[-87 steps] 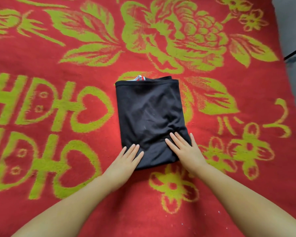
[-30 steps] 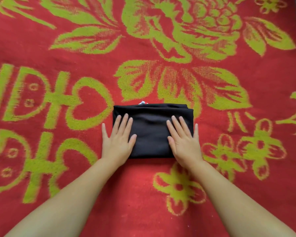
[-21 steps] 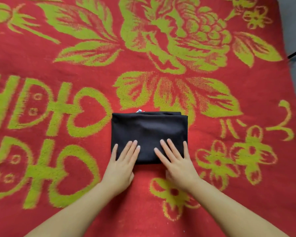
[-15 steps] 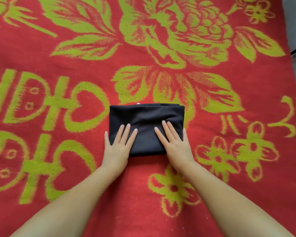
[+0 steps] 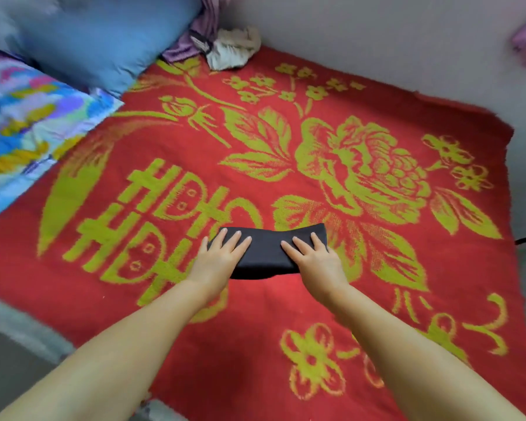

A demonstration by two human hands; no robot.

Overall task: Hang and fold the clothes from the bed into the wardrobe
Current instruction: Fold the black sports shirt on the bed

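Lifting from the red blanket (image 5: pixel 377 284) at lower centre of the frame, the folded black garment (image 5: pixel 266 253) is now gripped at both ends, where half a second ago it was pressed flat under straight fingers. The left hand (image 5: pixel 217 258) and right hand (image 5: pixel 315 259) are clamped on opposite ends, fingers laid over the top and thumbs hidden beneath, so the middle sags slightly between them. Folding is judged finished for this piece, and carrying to the wardrobe, which is not in view, is judged the next step; crumpled clothes (image 5: pixel 231 48) are left at upper centre beside a blue pillow (image 5: pixel 104 41).
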